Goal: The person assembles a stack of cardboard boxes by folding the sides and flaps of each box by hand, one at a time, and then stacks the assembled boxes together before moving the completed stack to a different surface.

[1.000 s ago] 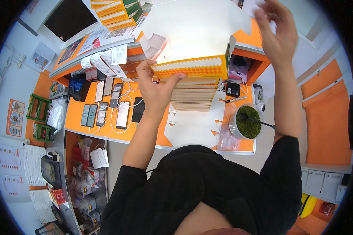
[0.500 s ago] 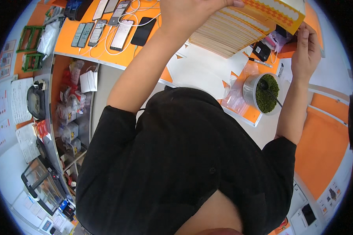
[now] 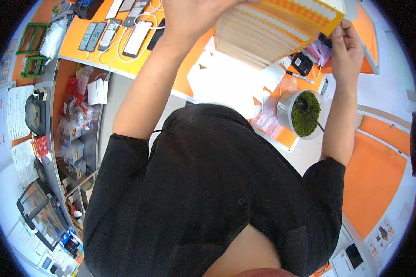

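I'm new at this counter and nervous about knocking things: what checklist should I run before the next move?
1. Right hand at the corner of the yellow carton: ok.
2. Left hand fully in sight: not ok, cut off at the top edge.
3. Black phone uncovered: not ok, left forearm covers part of it.
4. Green-filled tub clear of right forearm: cannot tell, nearly meeting in view.
5. Marker clear of the right hand: ok.

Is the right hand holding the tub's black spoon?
No, the right hand is at a corner of the yellow carton, apart from the black spoon in the tub.
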{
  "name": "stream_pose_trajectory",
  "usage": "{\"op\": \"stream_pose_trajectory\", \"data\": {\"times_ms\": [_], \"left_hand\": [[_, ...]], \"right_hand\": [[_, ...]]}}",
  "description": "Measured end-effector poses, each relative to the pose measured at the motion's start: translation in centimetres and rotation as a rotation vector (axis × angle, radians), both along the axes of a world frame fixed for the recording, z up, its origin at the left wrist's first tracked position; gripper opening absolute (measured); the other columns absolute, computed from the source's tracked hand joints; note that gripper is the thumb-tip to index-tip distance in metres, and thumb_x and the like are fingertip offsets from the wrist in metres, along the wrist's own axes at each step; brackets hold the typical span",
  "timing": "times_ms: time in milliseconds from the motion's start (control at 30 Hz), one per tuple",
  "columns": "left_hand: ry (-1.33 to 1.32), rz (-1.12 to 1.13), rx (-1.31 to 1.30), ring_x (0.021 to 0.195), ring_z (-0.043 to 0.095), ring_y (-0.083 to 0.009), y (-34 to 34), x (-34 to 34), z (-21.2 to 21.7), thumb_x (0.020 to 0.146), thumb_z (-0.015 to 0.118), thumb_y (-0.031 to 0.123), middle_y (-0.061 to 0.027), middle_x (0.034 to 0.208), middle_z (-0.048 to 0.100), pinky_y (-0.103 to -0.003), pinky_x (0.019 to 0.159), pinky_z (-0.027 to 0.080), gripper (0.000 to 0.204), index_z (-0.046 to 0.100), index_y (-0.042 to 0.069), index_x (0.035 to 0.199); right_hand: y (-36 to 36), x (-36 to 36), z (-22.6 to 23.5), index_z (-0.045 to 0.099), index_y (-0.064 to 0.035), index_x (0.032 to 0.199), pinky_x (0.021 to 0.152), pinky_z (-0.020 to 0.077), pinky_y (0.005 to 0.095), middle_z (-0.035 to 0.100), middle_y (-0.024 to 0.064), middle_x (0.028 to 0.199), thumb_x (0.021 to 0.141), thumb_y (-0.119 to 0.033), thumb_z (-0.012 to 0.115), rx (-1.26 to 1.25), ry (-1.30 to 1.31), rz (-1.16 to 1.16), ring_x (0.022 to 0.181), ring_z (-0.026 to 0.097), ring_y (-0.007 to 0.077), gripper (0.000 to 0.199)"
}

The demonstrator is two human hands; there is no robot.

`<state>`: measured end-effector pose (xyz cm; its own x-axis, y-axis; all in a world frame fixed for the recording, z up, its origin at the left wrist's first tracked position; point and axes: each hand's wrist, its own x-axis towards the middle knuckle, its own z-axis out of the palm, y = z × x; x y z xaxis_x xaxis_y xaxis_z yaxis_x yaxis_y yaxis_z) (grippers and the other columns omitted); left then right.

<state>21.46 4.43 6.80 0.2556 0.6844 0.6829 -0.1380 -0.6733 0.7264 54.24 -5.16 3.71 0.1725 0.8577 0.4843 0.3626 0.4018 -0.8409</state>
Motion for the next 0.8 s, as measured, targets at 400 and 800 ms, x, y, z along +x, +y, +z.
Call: {"op": "stream_pose_trajectory", "data": {"times_ms": [400,800], "left_hand": [[-0.061,-0.04,0.013,0.12,0.063,-0.025,1.6,-0.2,-1.2,0.08,0.087,0.008,-0.0206,0.129,0.063,-0.037,0.103,0.05,0.068,0.048,-0.005,0.135],[-0.032,0.076,-0.11,0.107,0.063,-0.014,2.4,-2.5,0.6,0.103,0.062,0.023,-0.0092,0.115,0.07,-0.028,0.095,0.049,0.036,0.063,-0.005,0.126]], "right_hand": [[0.0,0.0,0.6,0.058,0.0062,0.134,0.1,0.0471,0.0285,0.066,0.0107,0.123,0.104,-0.017,0.062,0.046,-0.15,-0.041,0.111,0.062,0.0153,0.038],[-0.5,-3.5,3.8,0.075,-0.0063,0.118,0.084,0.0465,0.0335,0.072,0.006,0.096,0.094,-0.025,0.072,0.145,-0.682,-0.07,0.09,0.056,0.0212,0.031]]}}
